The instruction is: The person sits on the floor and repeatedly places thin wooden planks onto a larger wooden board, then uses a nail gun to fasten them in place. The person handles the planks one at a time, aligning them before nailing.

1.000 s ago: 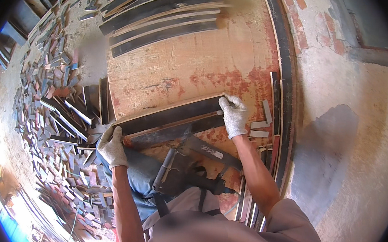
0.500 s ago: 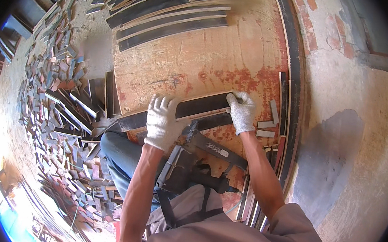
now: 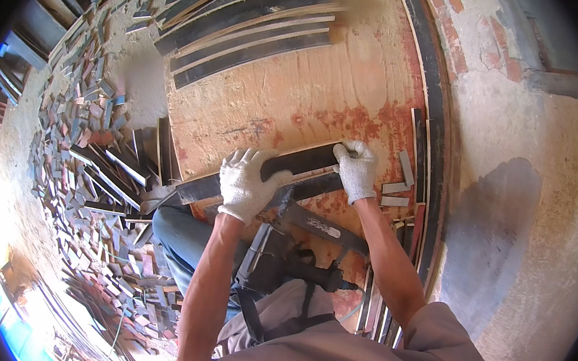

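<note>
A long black wooden strip point(image 3: 301, 159) lies slantwise across the wooden board in front of me. My left hand point(image 3: 244, 182), in a white knit glove, grips it left of the middle, fingers over the far edge and thumb along the near side. At the strip's right end my right hand point(image 3: 356, 171), gloved too, pinches it between thumb and fingers. Just nearer to me, a second dark strip point(image 3: 316, 185) runs alongside, partly hidden by my left hand. A black nail gun point(image 3: 276, 251) rests by my lap, below my hands.
More black strips point(image 3: 255, 57) lie at the board's far end. Small pale offcuts point(image 3: 396, 188) sit right of my right hand. A dark rail point(image 3: 434, 145) borders the board point(image 3: 275, 104). Heaped wood scraps point(image 3: 102, 233) cover the floor at left; a worn wall point(image 3: 497, 233) stands right.
My left hand's fingers have gone from spread to curled over the strip, and its thumb now reaches right along it. My right hand has shifted slightly left and keeps its pinch.
</note>
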{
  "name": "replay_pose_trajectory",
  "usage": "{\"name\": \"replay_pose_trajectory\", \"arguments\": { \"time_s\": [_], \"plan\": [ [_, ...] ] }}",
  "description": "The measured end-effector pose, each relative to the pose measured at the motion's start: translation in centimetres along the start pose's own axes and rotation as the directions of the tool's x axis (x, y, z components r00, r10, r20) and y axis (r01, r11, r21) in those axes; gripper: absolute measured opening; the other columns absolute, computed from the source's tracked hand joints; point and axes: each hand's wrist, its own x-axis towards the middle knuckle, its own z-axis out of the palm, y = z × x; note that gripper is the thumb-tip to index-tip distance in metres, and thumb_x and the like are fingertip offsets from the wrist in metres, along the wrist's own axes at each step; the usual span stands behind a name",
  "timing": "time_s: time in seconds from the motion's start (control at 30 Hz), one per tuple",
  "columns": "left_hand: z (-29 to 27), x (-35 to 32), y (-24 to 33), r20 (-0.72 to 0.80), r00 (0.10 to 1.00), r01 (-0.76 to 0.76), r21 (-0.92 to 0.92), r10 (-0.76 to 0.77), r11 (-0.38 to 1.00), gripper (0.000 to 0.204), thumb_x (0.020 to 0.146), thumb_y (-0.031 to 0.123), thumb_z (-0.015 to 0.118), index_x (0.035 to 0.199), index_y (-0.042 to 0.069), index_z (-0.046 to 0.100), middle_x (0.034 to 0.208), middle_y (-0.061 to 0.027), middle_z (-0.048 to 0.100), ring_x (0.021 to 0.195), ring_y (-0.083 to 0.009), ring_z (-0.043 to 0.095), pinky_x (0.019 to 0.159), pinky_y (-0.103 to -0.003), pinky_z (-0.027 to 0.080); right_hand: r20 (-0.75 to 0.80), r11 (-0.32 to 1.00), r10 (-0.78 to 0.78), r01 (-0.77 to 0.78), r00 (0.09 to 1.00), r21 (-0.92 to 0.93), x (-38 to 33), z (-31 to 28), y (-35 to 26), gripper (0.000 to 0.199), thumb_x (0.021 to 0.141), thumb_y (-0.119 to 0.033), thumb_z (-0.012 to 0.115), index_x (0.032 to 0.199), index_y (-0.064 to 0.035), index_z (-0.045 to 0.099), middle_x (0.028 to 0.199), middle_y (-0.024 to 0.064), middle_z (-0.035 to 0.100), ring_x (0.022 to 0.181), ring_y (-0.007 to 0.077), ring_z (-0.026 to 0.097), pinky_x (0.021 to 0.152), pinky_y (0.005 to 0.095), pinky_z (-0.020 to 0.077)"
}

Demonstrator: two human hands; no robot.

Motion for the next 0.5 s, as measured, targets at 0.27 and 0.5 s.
{"name": "replay_pose_trajectory", "arguments": {
  "time_s": [0.27, 0.5],
  "plan": [
    [1.1, 1.1, 0.8, -0.083, 0.982, 0.167, -0.064, -0.172, 0.984, 0.015, 0.079, 0.029, 0.078, 0.082, 0.015, 0.079, 0.083, -0.0049, 0.073, 0.086, -0.0282, 0.067, 0.084, -0.043, 0.049, 0.018, 0.86, -0.401, 0.384, 0.916, -0.337, -1.6, -1.7, -0.2, 0.028, 0.089, -0.009, 0.072, 0.115, 0.0016, 0.067, 0.089, 0.0145, 0.07, 0.074, 0.0221, 0.066, 0.067, 0.0364, 0.0528],
    [1.3, 0.8, 0.8, -0.126, 0.977, 0.17, -0.045, -0.174, 0.984, 0.013, 0.077, 0.027, 0.078, 0.083, 0.015, 0.08, 0.083, -0.0042, 0.074, 0.086, -0.0284, 0.067, 0.086, -0.043, 0.049, 0.674, 0.543, 0.001, 0.565, 0.739, -0.621, -20.1, -6.0, -0.5, 0.086, 0.081, -0.024, 0.074, 0.147, 0.0117, 0.031, 0.108, 0.0272, 0.065, 0.099, 0.0401, 0.065, 0.087, 0.0488, 0.0522]
  ]
}}
